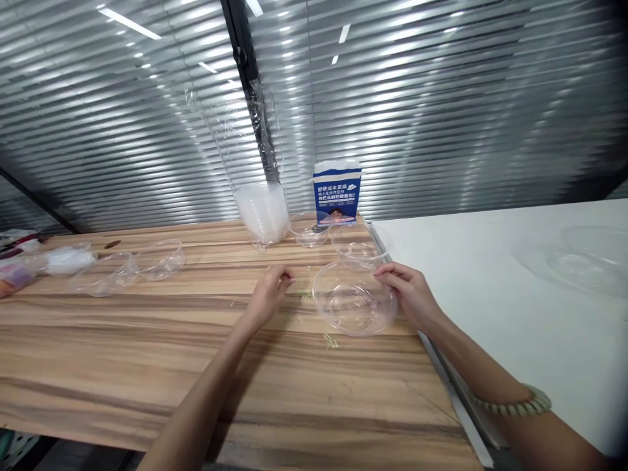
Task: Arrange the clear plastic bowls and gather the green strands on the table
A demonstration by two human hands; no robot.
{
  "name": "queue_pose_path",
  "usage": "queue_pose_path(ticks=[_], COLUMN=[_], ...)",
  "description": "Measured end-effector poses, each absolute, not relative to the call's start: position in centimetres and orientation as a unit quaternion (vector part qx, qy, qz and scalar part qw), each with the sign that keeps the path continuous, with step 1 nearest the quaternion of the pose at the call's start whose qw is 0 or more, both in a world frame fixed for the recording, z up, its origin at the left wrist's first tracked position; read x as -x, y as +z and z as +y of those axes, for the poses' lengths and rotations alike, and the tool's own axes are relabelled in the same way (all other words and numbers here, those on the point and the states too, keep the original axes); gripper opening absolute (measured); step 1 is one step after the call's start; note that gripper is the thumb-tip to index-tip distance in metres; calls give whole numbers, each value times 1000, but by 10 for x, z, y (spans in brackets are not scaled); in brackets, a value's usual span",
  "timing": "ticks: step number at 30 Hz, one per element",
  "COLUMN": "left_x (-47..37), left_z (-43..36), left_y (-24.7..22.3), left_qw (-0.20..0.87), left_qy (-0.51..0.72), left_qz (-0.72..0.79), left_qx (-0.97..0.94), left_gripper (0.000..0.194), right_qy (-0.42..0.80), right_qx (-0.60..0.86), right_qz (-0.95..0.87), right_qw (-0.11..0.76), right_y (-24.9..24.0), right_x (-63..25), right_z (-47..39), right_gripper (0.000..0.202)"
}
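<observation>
Two bare hands work over a wood-grain table, a clear plastic bowl between them. The right hand, a beaded bracelet circling the forearm behind it, pinches the bowl's rim between thumb and fingers at about two o'clock; whether the bowl's base touches the tabletop cannot be told. At the bowl's nine o'clock, the left hand is apart from it, fingers curled in toward the thumb; whether it has hold of anything cannot be told.

From the same bowl, pale yellow scraps lie at seven o'clock. A second clear bowl sits just beyond at twelve, a third clear bowl at eleven. Between ten and eleven, a stack of bowls stands in a clear plastic bag. A blue-and-white carton stands near twelve, in front of metallic blinds. More clear containers rest between nine and ten; a white surface stretches toward three.
</observation>
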State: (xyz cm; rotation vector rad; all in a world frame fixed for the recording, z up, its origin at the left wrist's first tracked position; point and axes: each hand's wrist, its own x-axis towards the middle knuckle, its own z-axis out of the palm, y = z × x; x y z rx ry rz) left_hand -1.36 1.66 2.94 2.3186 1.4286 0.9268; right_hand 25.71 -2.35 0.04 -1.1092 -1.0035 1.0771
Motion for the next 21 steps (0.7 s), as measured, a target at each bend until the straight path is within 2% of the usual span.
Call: queue_pose_path(ticks=[3, 8, 12, 17, 21], left_x=[-5, -21, -6, 7, 6], left_z=[-1, -16, -3, 10, 11], left_y=[48, 53, 44, 30, 21], left_qw=[153, 150, 145, 170, 174], left_qy=[433, 423, 407, 251, 223], left_qz=[408, 309, 399, 491, 513], left_qx=[-789, -839, -809, -817, -811], left_gripper=[7, 13, 12, 11, 13], right_qy=[458, 456, 457, 452, 448], right_qx=[477, 479, 480, 487, 491], right_qz=[-445, -436, -427, -423, -424], right_qw=[604, 610, 615, 616, 615], right_y=[0, -1, -1, 0, 0], right_x=[-257, -259, -262, -264, -265], right_z=[-23, -21, -21, -20, -20], right_gripper=[10, 11, 10, 12, 12])
